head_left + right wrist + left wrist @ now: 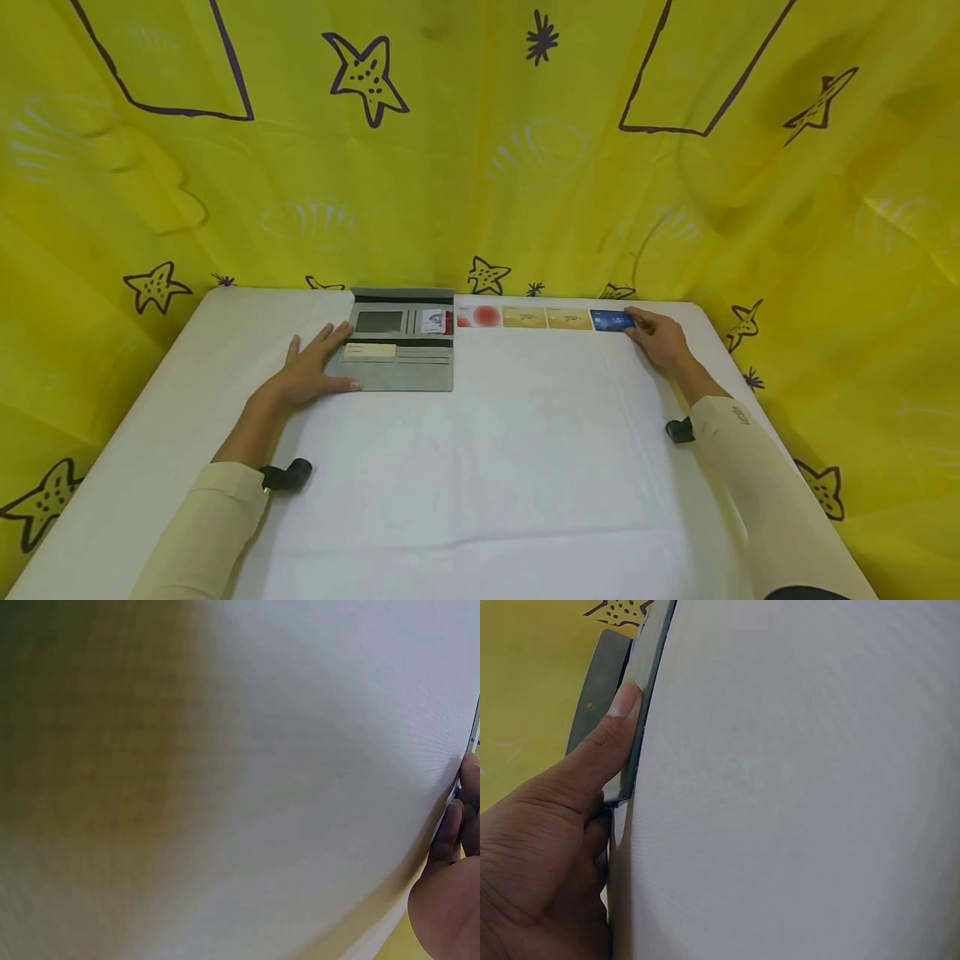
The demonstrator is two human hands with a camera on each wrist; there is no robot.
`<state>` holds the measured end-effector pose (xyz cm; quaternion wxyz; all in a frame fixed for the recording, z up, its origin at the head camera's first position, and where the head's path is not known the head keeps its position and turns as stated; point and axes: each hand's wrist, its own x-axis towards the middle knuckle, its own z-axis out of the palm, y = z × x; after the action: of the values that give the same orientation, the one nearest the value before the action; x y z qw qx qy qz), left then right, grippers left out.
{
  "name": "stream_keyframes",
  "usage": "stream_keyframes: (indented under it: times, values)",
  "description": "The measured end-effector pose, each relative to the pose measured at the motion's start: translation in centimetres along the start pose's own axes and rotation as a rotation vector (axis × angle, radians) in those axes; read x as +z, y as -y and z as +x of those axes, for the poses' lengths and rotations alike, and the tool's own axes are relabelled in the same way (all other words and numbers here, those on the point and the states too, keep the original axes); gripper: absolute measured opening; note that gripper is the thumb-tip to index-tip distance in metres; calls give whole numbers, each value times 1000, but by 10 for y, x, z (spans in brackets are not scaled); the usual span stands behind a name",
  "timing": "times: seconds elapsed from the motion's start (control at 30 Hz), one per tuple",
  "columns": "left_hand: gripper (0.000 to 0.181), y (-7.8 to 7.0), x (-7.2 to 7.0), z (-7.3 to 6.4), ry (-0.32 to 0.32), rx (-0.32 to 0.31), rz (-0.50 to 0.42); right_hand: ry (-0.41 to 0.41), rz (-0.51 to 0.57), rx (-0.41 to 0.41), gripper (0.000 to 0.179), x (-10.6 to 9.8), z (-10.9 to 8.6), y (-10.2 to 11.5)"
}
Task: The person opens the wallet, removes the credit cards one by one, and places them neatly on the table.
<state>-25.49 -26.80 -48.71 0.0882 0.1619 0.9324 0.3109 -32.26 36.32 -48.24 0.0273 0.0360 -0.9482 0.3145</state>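
Note:
A grey wallet (426,379) lies unfolded at the far side of the table, with cards in its slots and a pale yellow card (371,351) in its lower half. My left hand (303,372) rests at the wallet's left edge, fingers spread and thumb on its near left corner. In the left wrist view the thumb (615,739) lies along the wallet. To the wallet's right runs a row of cards: a red-and-white card (478,316), two gold cards (524,317) and a blue card (609,321). My right hand (662,340) pinches the blue card's right end.
The cards lie along the far edge of the white-covered table (480,475). A yellow patterned curtain (450,167) hangs right behind that edge and along both sides. Black wrist devices sit on the left cuff (287,475) and right cuff (680,430).

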Motion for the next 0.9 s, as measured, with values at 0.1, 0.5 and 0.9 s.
stream_keyframes:
  times: [0.1,0.5,0.9]
  values:
    - [108,-1,-1,1,1,5,1,-6,-4,-7,49,-1,-1,1]
    - [108,-1,-1,1,10,7,2,7,36,7,59,-3,-5,0]
    - [109,0,0,1,18,-15,-4,-42,73,24,69,6,-8,10]
